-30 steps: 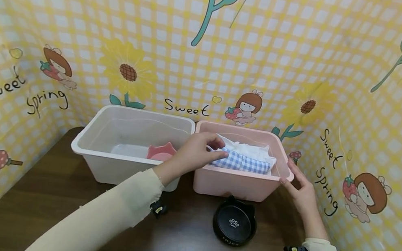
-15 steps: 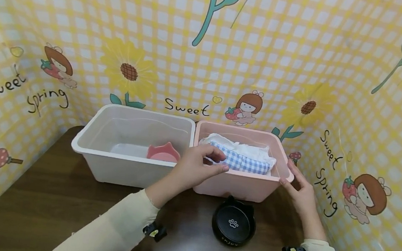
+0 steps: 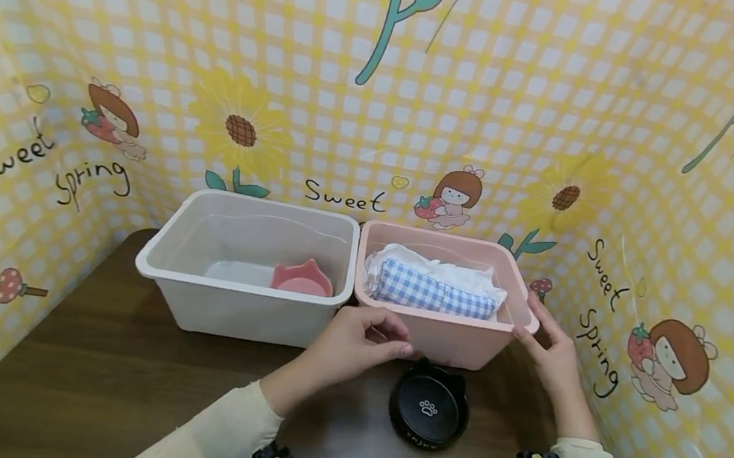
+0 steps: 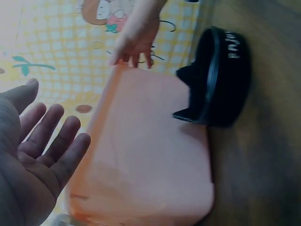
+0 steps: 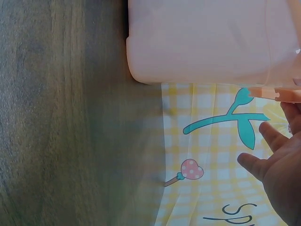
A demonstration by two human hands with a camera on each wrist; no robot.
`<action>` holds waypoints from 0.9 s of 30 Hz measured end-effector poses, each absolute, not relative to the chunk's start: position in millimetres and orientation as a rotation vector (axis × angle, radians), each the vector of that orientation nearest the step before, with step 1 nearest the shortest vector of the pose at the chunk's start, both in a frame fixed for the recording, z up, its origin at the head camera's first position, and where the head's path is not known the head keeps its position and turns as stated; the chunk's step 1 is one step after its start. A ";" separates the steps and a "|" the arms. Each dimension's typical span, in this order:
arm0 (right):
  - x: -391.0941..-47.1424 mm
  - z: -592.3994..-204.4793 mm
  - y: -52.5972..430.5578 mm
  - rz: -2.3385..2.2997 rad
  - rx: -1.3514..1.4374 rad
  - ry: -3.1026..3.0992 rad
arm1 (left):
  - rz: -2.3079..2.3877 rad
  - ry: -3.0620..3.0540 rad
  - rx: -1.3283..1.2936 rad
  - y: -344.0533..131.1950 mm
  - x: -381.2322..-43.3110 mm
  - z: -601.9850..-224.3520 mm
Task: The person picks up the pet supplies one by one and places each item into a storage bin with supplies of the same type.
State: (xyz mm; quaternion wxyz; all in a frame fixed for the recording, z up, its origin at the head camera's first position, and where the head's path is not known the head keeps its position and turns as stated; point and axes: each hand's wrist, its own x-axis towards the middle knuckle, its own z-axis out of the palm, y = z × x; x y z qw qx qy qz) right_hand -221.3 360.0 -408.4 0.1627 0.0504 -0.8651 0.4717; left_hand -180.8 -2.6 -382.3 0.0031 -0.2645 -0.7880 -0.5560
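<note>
My left hand (image 3: 355,343) is in front of the pink bin (image 3: 455,345), fingers loosely bent and nothing in them. The left wrist view shows its palm (image 4: 28,174) and spread fingers beside the bin wall. At the bin's front right corner, my right hand (image 3: 552,349) holds the rim between thumb and fingers. Inside the pink bin lies a folded blue-and-white checked cloth (image 3: 434,292) with a white, crumpled edge. A black cat-eared pet bowl (image 3: 429,407) with a paw print stands on the table just in front, right of my left hand.
A white bin (image 3: 244,309) stands directly left of the pink one. In it is a pink cat-eared bowl (image 3: 303,280). Yellow checked cloth walls (image 3: 324,127) enclose the dark wooden table (image 3: 76,377) at the back and sides.
My left hand has drawn back from over the checked cloth, down and toward me to the front of the pink bin. The right hand stays on the rim.
</note>
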 end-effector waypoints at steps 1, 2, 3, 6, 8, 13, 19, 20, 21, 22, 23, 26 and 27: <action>-223.2 -411.4 362.4 1.348 0.136 -2.471 | -1.759 -2.469 -0.835 -2.2 -179.7 -386.6; -225.1 -414.6 365.1 1.348 0.131 -2.475 | -1.776 -2.467 -0.841 -1.4 -178.7 -391.0; -227.0 -417.8 367.8 1.349 0.123 -2.477 | -1.784 -2.470 -0.847 -0.5 -177.7 -395.0; -231.6 -426.2 374.2 1.331 0.099 -2.494 | -1.798 -2.495 -0.859 2.9 -174.9 -405.8; -232.9 -429.0 375.7 1.320 0.098 -2.495 | -1.794 -2.514 -0.849 5.5 -173.9 -413.0; -232.5 -430.5 375.2 1.301 0.102 -2.485 | -1.727 -2.571 -0.789 10.3 -175.5 -430.9; -233.4 -428.2 372.6 1.303 0.086 -2.491 | -1.618 -2.670 -0.677 10.5 -181.7 -449.2; -233.5 -427.7 372.0 1.305 0.082 -2.494 | -1.619 -2.679 -0.661 10.2 -182.4 -451.6; -233.5 -427.4 371.5 1.312 0.081 -2.490 | -1.623 -2.686 -0.646 10.0 -182.9 -454.0; -233.6 -427.2 371.2 1.318 0.081 -2.488 | -1.631 -2.690 -0.636 9.9 -183.8 -456.7; -233.6 -427.2 371.0 1.321 0.081 -2.485 | -1.639 -2.692 -0.629 9.9 -184.4 -459.1; -232.8 -427.2 370.1 1.318 0.073 -2.490 | -1.653 -2.708 -0.610 10.5 -185.3 -464.4; -232.2 -427.1 369.5 1.319 0.080 -2.489 | -1.652 -2.717 -0.602 10.6 -185.4 -465.8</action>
